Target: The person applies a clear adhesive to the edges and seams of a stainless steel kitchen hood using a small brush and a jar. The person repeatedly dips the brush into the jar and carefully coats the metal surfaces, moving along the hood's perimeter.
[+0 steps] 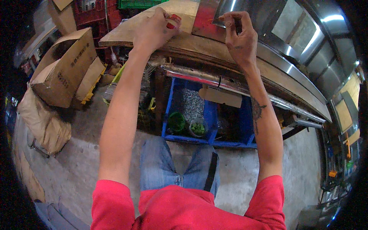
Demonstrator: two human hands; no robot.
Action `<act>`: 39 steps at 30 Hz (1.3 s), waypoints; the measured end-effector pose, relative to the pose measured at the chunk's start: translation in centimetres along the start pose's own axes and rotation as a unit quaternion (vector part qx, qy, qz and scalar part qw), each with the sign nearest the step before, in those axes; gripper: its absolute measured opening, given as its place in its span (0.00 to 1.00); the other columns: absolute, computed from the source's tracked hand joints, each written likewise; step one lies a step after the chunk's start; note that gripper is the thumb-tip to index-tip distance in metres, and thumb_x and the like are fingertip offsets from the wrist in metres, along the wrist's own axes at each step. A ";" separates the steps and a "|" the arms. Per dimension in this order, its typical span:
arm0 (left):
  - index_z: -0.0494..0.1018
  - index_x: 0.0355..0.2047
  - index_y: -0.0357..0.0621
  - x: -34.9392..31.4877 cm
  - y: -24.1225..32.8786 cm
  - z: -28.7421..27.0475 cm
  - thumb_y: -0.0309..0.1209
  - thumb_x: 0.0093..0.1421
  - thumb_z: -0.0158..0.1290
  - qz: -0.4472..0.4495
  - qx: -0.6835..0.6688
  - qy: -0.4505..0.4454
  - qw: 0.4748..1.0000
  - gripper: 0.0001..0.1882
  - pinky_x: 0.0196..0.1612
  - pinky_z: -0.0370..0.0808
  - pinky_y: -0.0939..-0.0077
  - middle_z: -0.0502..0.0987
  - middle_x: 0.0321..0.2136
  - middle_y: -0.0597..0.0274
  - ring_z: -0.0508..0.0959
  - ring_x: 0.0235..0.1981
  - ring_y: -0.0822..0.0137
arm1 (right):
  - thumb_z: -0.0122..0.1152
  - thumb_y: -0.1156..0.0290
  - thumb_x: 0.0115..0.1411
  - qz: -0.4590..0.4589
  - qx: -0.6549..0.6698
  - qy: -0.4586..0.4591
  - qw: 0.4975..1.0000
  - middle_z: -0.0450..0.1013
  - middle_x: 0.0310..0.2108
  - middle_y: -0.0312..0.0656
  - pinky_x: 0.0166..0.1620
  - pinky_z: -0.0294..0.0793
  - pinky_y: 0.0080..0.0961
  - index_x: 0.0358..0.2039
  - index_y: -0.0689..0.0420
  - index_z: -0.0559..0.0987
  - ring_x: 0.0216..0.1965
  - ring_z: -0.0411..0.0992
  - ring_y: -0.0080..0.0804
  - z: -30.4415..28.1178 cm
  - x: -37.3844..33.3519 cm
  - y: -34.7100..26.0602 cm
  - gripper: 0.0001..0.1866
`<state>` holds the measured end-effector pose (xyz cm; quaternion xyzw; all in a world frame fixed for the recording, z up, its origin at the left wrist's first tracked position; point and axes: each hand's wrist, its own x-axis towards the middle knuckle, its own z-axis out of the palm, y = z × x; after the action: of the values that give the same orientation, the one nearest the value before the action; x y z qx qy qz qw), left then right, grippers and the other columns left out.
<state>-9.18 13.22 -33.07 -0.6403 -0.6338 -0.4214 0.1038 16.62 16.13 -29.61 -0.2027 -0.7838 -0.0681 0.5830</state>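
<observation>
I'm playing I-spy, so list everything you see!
Boards: several, brown, top
Panel: one, red, on boards
Thin thing: one, orangish, near panel
Ring: one, red, top
Shiny metal: uncounted, grey, upper right
Bin: one, blue, under boards
Cups: two, green and clear, in bin
Big box: one, brown, left
Sack: one, tan, below box
Crates: at least two, red and green, upper left
Jeans: one pair, blue, middle
Shirt: one, red, bottom
Left hand: one, bare, holding ring
Right hand: one, bare, pinching thin thing

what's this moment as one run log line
left hand: holding red ring-shaped item | right hand: curled, grip unclear | nearby: wooden board | below: blue bin
</observation>
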 end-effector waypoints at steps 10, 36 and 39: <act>0.69 0.52 0.44 0.6 -1.3 1.2 0.44 0.58 0.71 0.084 -0.055 0.061 0.993 0.30 0.50 0.78 0.42 0.84 0.46 0.42 0.82 0.51 0.37 | 0.65 0.67 0.73 -0.020 0.056 -0.086 0.995 0.80 0.32 0.40 0.38 0.74 0.24 0.48 0.58 0.82 0.32 0.72 0.21 5.6 1.3 -1.6 0.09; 0.68 0.55 0.43 0.6 -1.5 1.1 0.50 0.59 0.70 0.026 0.006 0.012 1.000 0.34 0.53 0.79 0.45 0.83 0.49 0.40 0.82 0.54 0.37 | 0.62 0.72 0.72 -0.009 -0.035 -0.112 0.993 0.82 0.38 0.51 0.39 0.79 0.38 0.46 0.56 0.78 0.35 0.82 0.45 0.8 0.0 -0.2 0.06; 0.67 0.55 0.43 0.8 -2.3 1.4 0.50 0.59 0.69 0.056 0.000 0.022 0.998 0.34 0.53 0.78 0.45 0.83 0.49 0.40 0.81 0.54 0.38 | 0.62 0.71 0.72 -0.019 -0.034 -0.114 0.993 0.81 0.38 0.52 0.39 0.79 0.38 0.46 0.56 0.78 0.35 0.81 0.46 1.0 0.0 -0.3 0.06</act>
<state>-10.81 15.14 -34.26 -0.6655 -0.5944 -0.4290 0.1407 15.64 16.22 -29.93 -0.2142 -0.8461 -0.0823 0.4811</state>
